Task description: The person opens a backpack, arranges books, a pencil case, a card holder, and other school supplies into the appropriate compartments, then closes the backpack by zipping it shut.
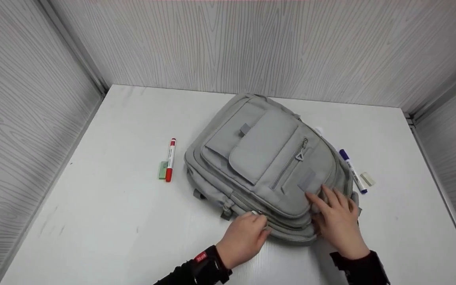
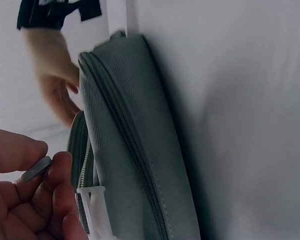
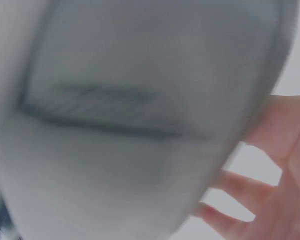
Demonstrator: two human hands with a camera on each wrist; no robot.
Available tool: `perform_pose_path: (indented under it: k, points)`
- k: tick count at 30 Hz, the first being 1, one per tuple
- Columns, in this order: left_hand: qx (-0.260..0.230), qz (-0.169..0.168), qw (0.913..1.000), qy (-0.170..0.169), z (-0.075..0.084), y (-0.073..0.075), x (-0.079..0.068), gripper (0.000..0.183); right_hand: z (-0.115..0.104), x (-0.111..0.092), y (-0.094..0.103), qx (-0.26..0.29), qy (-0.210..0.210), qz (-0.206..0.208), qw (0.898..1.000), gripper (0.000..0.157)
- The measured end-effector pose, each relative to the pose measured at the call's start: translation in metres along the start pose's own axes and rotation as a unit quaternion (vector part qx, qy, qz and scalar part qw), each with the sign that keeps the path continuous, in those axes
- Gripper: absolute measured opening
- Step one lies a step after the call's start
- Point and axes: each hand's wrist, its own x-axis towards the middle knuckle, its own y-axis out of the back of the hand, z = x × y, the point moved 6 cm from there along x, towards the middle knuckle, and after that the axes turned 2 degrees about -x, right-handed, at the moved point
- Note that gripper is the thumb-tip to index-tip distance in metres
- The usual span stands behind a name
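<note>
A grey backpack (image 1: 265, 144) lies on its back, tilted across the white table, its front pockets facing up. My left hand (image 1: 244, 237) is at its near edge; in the left wrist view, thumb and forefinger pinch a grey zipper pull (image 2: 36, 169). A pale slider-like piece (image 2: 96, 210) shows beside those fingers on the zipper (image 2: 85, 167). My right hand (image 1: 338, 223) rests on the lower right end of the backpack, fingers spread and slightly bent. In the right wrist view its fingertips touch the edge of the grey fabric (image 3: 140, 170), which is blurred.
Left of the backpack, a red marker (image 1: 171, 160) lies against a green eraser (image 1: 162, 170). To the right lie a blue marker (image 1: 353, 171) and a whitish eraser (image 1: 367, 179). A white object (image 1: 318, 130) peeks out behind the backpack. Wood-grain panels (image 1: 212, 43) enclose the table.
</note>
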Motion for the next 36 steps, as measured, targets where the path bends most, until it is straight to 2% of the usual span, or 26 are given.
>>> perform_pose_path:
  k: [2,6,8,10,14,18,21,24,27,32,36]
  points:
    - [0.001,-0.005,1.0,-0.005,0.002,-0.005,0.001,0.023,-0.01,-0.001,0.004,-0.005,0.008,0.017,1.0,0.048]
    - [-0.009,-0.019,0.9998,0.006,-0.001,-0.005,0.002,0.013,-0.047,-0.006,0.005,-0.001,0.077,0.079,0.994,0.045]
    - [-0.017,-0.024,0.9995,0.01,-0.004,-0.002,0.002,0.017,-0.063,-0.008,0.002,0.005,0.097,0.095,0.991,0.043]
    - [-0.023,-0.018,0.9995,0.008,-0.009,0.003,0.001,0.02,-0.075,-0.009,-0.001,0.012,0.097,0.101,0.99,0.038]
    - [-0.006,0.042,0.9991,0.001,-0.025,0.018,0.0,0.013,-0.089,-0.007,-0.006,0.006,0.083,0.093,0.992,0.029]
    - [0.051,0.116,0.9919,-0.01,-0.043,0.032,0.003,0.014,-0.099,-0.005,-0.01,-0.029,0.084,0.072,0.993,0.029]
    - [0.085,0.14,0.9861,-0.026,-0.051,0.037,0.007,0.015,-0.103,-0.002,-0.012,-0.054,0.075,0.055,0.994,0.031]
    - [0.102,0.138,0.9841,-0.045,-0.052,0.038,0.01,0.012,-0.105,0.001,-0.016,-0.066,0.054,0.039,0.996,0.033]
    - [0.093,0.125,0.9862,-0.056,-0.049,0.036,0.012,0.012,-0.106,0.003,-0.02,-0.076,0.041,0.037,0.996,0.032]
    - [0.073,0.097,0.9907,-0.06,-0.042,0.028,0.017,0.018,-0.105,0.004,-0.024,-0.085,0.038,0.055,0.994,0.027]
    - [0.096,0.085,0.9891,-0.073,-0.035,0.022,0.021,0.012,-0.105,0.004,-0.023,-0.063,0.038,0.069,0.995,0.026]
